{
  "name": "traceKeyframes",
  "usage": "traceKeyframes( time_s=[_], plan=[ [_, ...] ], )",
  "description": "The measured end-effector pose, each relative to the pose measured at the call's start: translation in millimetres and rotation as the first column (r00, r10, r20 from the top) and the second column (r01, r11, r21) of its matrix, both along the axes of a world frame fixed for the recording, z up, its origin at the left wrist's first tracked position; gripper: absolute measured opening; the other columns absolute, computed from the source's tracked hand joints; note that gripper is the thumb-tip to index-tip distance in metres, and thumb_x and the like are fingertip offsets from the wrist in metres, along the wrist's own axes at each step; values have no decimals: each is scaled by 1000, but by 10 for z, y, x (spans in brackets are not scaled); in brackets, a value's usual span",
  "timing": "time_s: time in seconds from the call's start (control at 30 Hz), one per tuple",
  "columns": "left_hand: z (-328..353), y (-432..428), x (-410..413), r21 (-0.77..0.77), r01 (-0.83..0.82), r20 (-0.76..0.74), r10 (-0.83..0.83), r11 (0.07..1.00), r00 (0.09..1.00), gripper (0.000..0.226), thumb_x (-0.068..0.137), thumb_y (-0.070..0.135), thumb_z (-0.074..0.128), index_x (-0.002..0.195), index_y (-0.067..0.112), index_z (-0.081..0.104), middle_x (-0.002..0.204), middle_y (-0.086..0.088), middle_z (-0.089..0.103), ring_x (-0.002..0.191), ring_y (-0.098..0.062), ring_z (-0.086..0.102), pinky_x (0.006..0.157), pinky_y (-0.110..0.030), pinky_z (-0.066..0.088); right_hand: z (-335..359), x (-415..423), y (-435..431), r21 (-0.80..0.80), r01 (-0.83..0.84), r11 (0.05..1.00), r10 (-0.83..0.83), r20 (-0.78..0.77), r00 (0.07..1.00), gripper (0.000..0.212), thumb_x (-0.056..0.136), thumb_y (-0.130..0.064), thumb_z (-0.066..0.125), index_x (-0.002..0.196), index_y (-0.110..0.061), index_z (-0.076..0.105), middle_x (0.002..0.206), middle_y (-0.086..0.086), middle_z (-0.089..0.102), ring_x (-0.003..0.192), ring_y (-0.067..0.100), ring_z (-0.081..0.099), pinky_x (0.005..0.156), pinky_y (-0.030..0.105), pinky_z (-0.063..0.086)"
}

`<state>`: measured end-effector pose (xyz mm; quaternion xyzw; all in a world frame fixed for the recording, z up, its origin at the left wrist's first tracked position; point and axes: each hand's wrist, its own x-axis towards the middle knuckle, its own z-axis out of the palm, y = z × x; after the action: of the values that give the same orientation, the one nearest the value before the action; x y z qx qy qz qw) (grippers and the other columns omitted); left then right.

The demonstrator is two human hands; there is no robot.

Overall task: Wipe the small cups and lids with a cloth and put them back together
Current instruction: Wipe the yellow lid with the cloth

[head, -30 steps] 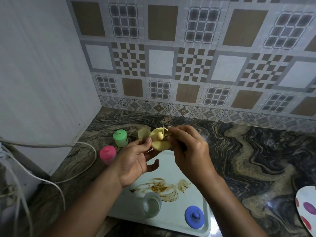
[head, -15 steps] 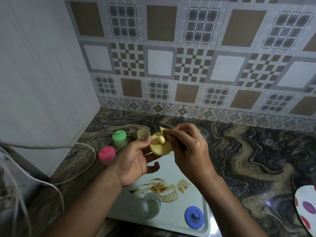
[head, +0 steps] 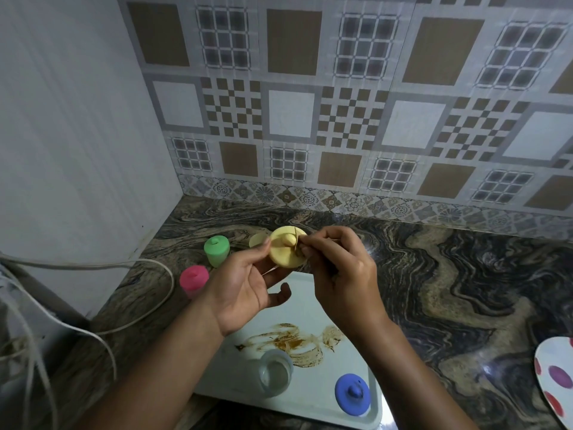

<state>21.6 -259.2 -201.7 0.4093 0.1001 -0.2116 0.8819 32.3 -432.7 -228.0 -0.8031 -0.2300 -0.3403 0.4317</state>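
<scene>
Spotted plate (head: pixel 555 380) cut off by right edge; yellow cup (head: pixel 256 240) mostly hidden behind yellow lid (head: pixel 286 251)

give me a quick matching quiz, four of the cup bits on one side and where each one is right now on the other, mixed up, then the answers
Things:
1. yellow lid
2. blue lid
3. clear cup
4. green-lidded cup

Places:
A. standing on the counter near the left wall, lid on
B. held up between the left hand and right hand
C. lying on its side on the tray, beside the brown smear
D. flat on the tray's near right corner, knob up

Pairs: 1-B, 2-D, 3-C, 4-A
</scene>
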Motion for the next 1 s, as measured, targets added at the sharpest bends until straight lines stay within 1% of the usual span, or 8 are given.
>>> traceKeyframes(
  time_s=[0.1,0.2,0.43,0.5,0.57,0.73,0.87,1.0],
  plan=[
    [-47,-47,5,-9,-56,7,57,998,998,22,87,19,58,109,18,60,97,-3,72,80,-12,69,65,-34,46,-12,-9,40,18,7,1000,-7,5,1000,14,94,-1,67,105,1,76,104,14,62,86,14,64,76,13,50],
    [-60,-57,-10,-96,-131,-20,130,987,991,30,88,15,56,117,10,60,99,-7,71,81,-14,70,65,-33,49,-67,-97,79,-14,-32,999,32,-10,999,14,94,-4,69,105,-3,77,106,11,61,88,14,64,75,20,53],
    [-1,-56,-38,12,-25,-56,25,1000,998,17,91,25,57,99,18,70,101,-3,72,91,-16,64,68,-35,41,-70,-34,0,27,30,999,-30,-4,1000,15,95,-3,65,103,1,76,102,13,62,86,14,64,75,17,52],
    [-13,-86,-32,9,-47,-59,48,999,997,17,86,20,59,103,19,64,97,0,72,85,-13,66,66,-33,42,-46,-21,7,32,48,998,-48,0,999,15,94,-1,65,103,2,76,102,14,62,86,13,63,76,12,49],
    [-19,-105,-31,-34,-83,-59,81,996,995,22,87,16,57,108,14,62,96,-4,72,80,-12,68,66,-32,45,-43,-51,38,20,28,999,-28,0,1000,14,95,-2,66,104,1,76,104,13,61,88,15,63,76,16,51],
    [0,-82,-42,-103,-110,-74,103,989,992,21,97,11,48,109,4,63,98,-11,72,84,-17,67,74,-34,45,-110,-157,75,-24,-23,999,23,-16,1000,13,93,-3,71,105,-3,77,106,11,61,90,14,65,76,20,54],
    [-15,-106,-64,-79,-47,-51,43,996,998,38,87,14,56,125,13,55,107,-7,72,91,-12,70,71,-35,45,-78,-53,31,27,82,996,-81,-19,997,17,93,0,69,108,1,76,103,12,63,89,14,63,78,13,49],
    [-32,-146,-72,-75,-61,-35,59,995,998,39,87,14,57,126,15,54,103,-6,72,85,-11,72,71,-34,46,-51,-75,79,29,76,997,-76,-17,997,15,93,-1,69,106,1,75,103,12,62,87,17,63,74,16,51]
  ],
)
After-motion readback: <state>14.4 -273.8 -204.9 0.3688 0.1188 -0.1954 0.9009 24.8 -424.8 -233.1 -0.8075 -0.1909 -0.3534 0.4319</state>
